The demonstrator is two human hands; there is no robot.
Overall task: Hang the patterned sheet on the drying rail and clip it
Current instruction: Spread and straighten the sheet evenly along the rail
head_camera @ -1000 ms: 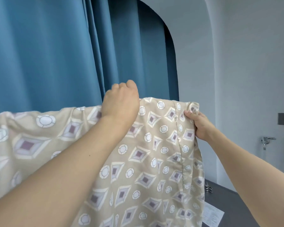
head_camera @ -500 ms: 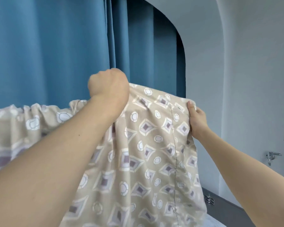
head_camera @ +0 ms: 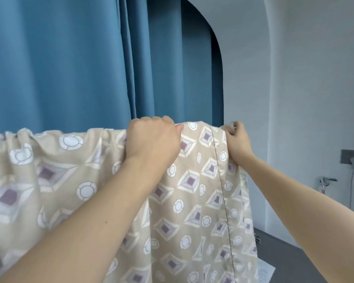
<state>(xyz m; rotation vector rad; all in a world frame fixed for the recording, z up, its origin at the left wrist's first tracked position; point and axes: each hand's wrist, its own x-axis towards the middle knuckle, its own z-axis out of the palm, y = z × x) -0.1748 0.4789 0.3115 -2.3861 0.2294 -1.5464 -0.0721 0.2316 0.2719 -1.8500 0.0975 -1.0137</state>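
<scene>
The patterned sheet [head_camera: 194,193], beige with white circles and purple diamonds, hangs in front of me across the whole width, its top edge bunched in folds at the left. My left hand [head_camera: 151,139] is closed over the top edge near the middle. My right hand [head_camera: 238,137] pinches the sheet's upper right corner, and a small glint of metal shows at its fingertips. The drying rail is hidden under the fabric. Whether a clip is in my right hand I cannot tell.
Blue curtains [head_camera: 70,64] hang behind the sheet. A white arched wall [head_camera: 294,78] stands at right, with a grey wall socket [head_camera: 352,157] and a metal tap [head_camera: 325,180]. A dark surface [head_camera: 278,250] with a sheet of paper [head_camera: 265,271] lies at lower right.
The lifted top edge has come down level again. My left hand went from a raised fist to resting over the edge, and my right hand moved up onto the corner.
</scene>
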